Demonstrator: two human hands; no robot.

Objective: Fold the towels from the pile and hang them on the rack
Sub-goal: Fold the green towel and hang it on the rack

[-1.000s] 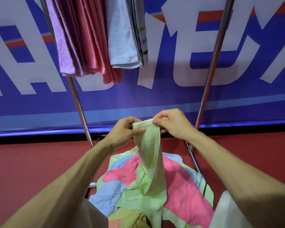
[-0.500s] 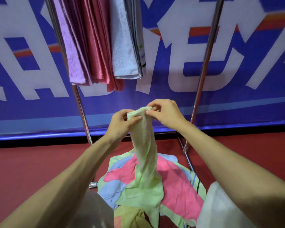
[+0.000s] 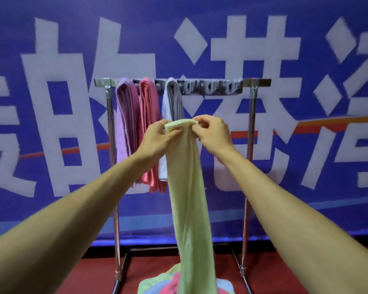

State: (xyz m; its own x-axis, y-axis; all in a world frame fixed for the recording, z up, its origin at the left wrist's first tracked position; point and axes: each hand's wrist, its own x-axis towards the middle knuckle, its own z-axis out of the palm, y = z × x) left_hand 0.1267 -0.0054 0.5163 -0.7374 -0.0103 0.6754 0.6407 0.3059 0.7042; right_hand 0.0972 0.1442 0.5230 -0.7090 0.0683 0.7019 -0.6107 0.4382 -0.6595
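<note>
A light green towel (image 3: 189, 198) hangs long and narrow from both my hands, raised in front of the metal rack (image 3: 251, 132). My left hand (image 3: 159, 137) pinches its top left corner and my right hand (image 3: 212, 132) pinches the top right corner, close together. The towel's lower end reaches down to the pile of towels (image 3: 157, 285) on the floor, green, blue and pink. On the rack's left part hang a purple towel (image 3: 125, 124), a pink towel (image 3: 148, 128) and a white towel (image 3: 170, 102).
The rack's top bar carries a row of grey clips (image 3: 212, 88) on its right part, with no towel there. Behind stands a blue banner (image 3: 306, 102) with large white characters. The floor (image 3: 51, 276) is red.
Both hands have lifted the green towel from low over the pile up to rack height. My view has tilted up, so the rack's top bar now shows.
</note>
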